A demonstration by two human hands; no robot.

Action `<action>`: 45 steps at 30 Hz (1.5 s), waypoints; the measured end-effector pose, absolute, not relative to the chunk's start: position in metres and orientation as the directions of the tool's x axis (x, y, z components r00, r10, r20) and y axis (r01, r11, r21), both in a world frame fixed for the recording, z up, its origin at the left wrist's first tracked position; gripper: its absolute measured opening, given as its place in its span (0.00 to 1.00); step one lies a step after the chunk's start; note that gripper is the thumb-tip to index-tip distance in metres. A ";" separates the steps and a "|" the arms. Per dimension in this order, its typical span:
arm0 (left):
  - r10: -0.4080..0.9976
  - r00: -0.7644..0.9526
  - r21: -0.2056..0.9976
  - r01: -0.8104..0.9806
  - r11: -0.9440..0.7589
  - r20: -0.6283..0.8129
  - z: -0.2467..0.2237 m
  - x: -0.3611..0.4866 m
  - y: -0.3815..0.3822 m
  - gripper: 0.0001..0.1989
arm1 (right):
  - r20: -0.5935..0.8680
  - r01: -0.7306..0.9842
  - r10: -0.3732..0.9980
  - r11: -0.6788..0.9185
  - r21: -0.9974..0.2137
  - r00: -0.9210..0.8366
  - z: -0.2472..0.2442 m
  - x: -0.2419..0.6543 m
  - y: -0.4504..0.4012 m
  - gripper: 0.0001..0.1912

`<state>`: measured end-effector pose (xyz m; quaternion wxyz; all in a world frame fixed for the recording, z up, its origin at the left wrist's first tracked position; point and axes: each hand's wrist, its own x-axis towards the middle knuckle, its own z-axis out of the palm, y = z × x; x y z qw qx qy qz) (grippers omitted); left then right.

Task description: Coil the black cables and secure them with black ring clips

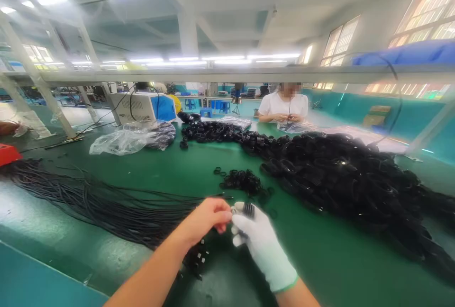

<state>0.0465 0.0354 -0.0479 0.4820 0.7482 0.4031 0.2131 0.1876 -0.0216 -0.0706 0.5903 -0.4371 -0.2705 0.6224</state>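
Note:
My bare left hand (217, 215) is pinched closed at the fingertips of my right hand (251, 229), which wears a white glove with a green cuff. The gloved fingers are curled in. Black ribbed bands (249, 210) sit across a gloved finger; they look like several small rings side by side. Whatever lies between the fingertips is too small and blurred to name. Below and left of my hands, a bundle of long black cables (117, 210) ends in small metal-tipped plugs (201, 256). Just beyond my hands lies a small heap of black rings (245, 181).
A large pile of coiled black cables (341, 169) covers the right of the green table (159, 169). Clear plastic bags (124, 139) lie by a blue and white machine (142, 107). A red object (9, 154) is far left. A person (283, 105) works opposite. A shelf beam (227, 76) runs overhead.

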 end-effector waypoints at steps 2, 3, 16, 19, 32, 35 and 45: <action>0.834 0.546 0.933 0.333 -0.136 -0.073 -0.052 0.047 0.019 0.10 | -0.209 -0.502 0.975 -0.144 -0.853 0.075 -0.071 0.183 -0.023 0.28; 0.854 0.514 0.947 0.307 -0.093 -0.083 -0.054 0.046 0.012 0.09 | -0.203 -0.502 0.976 -0.138 -0.854 0.079 -0.070 0.181 -0.025 0.27; 0.666 0.737 0.980 0.192 -0.047 -0.113 -0.023 0.008 -0.007 0.05 | 0.003 -0.489 0.859 -0.289 -0.823 -0.512 -0.047 0.193 -0.041 0.16; 0.661 0.736 0.804 0.478 -0.353 -0.147 -0.006 0.006 -0.008 0.01 | -0.017 -0.417 0.855 -0.269 -0.868 -0.518 -0.036 0.194 -0.038 0.18; 0.807 0.590 0.677 0.590 -0.440 0.010 -0.002 0.021 -0.018 0.29 | -0.335 0.156 0.918 -0.306 -0.939 -0.214 -0.050 0.188 -0.038 0.49; 0.792 0.610 0.598 0.631 -0.495 0.012 -0.007 0.028 -0.023 0.28 | -0.231 0.300 0.970 -0.198 -0.933 -0.080 -0.059 0.180 -0.037 0.56; 0.658 0.715 0.745 0.568 -0.350 -0.236 -0.013 0.018 0.008 0.11 | 0.098 0.394 0.986 0.145 -0.908 -0.137 -0.045 0.191 -0.048 0.19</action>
